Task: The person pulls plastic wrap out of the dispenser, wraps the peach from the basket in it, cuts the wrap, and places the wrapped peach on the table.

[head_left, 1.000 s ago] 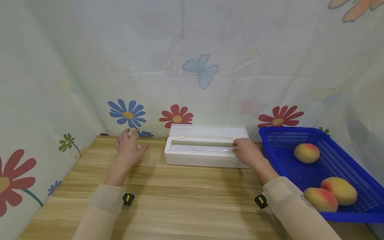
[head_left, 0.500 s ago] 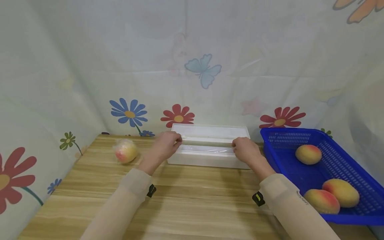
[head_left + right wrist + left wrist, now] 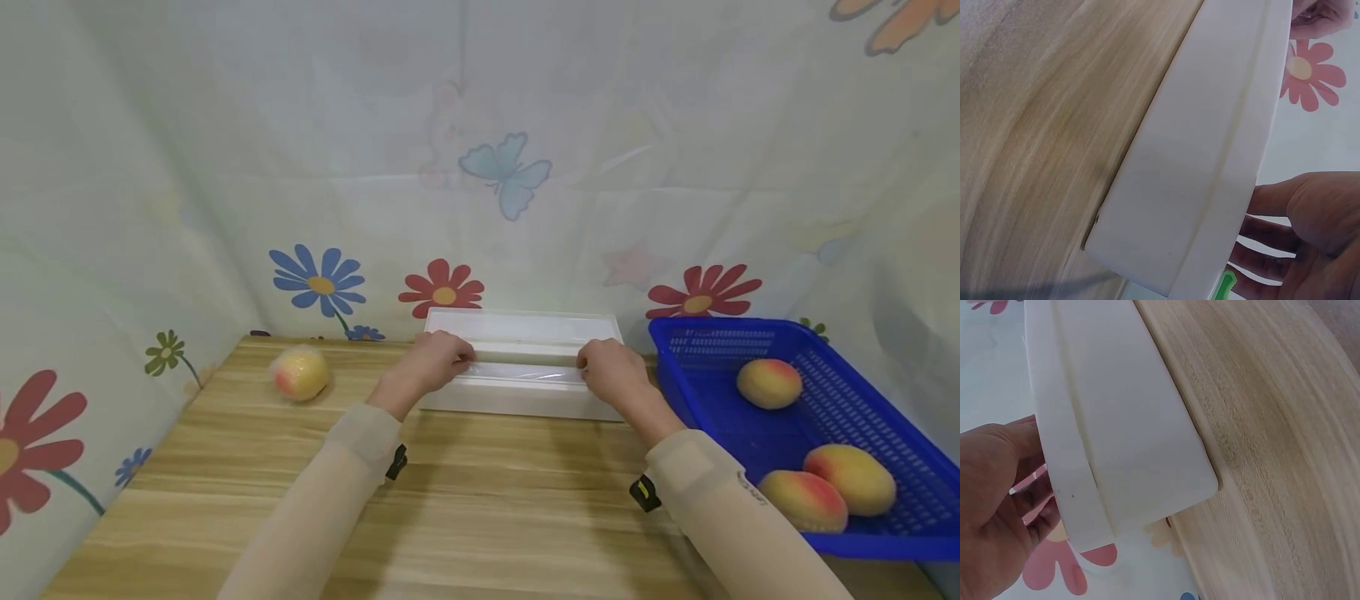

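Observation:
A long white cling film box (image 3: 517,400) lies on the table with its lid (image 3: 525,327) raised at the back. Clear cling film (image 3: 525,372) stretches along its opening. My left hand (image 3: 435,363) pinches the film toward the left, fingertips at the opening. Toward the right end, my right hand (image 3: 617,375) pinches it too. In the wrist views, the box's front wall hides the fingertips of the left hand (image 3: 991,494) and the right hand (image 3: 1316,231). A mango (image 3: 302,373) with film around it sits left of the box.
On the right stands a blue plastic basket (image 3: 678,408) holding a single mango (image 3: 769,383) at the back and two mangoes (image 3: 851,479) at the front. A flowered cloth (image 3: 510,100) hangs right behind the wooden table (image 3: 465,517). A small green piece (image 3: 1225,284) shows near the box's right end.
My left hand has moved right from the wrapped mango to the box and bent its fingers at the film. The uncovered mango has rolled slightly left. My right hand has stayed at the box.

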Motion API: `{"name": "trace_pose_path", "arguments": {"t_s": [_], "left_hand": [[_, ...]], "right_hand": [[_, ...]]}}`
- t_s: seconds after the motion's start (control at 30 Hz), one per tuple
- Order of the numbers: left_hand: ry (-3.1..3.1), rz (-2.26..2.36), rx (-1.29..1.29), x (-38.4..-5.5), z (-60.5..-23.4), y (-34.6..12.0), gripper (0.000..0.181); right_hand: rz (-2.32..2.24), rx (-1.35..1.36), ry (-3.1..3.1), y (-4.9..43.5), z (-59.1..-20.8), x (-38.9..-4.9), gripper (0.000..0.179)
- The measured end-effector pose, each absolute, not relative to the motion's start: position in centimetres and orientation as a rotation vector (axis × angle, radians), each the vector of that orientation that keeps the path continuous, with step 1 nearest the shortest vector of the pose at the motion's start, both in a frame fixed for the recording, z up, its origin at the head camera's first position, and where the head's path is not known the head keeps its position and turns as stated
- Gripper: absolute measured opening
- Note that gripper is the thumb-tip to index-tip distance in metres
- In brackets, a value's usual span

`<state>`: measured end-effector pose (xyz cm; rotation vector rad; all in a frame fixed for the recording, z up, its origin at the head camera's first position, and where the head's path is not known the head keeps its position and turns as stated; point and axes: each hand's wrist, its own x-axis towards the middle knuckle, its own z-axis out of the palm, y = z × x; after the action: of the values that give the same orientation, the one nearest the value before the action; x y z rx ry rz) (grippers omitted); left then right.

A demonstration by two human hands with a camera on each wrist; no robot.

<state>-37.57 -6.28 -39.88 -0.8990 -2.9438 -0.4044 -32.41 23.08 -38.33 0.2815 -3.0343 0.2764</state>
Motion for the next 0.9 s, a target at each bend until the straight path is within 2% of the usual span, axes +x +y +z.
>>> {"name": "trace_pose_path", "arguments": {"t_s": [0.27, 0.9], "left_hand": [[-2.916, -0.343, -0.868, -37.95, -40.11, -5.94, 0.012], [-2.888, -0.393, -0.871, -37.74, -40.25, -6.57, 0.005]], "right_hand": [[0.26, 0.279, -2.994, 23.27, -38.49, -32.55, 0.008], [0.228, 0.317, -2.978, 23.23, -38.33, -32.35, 0.015]]}}
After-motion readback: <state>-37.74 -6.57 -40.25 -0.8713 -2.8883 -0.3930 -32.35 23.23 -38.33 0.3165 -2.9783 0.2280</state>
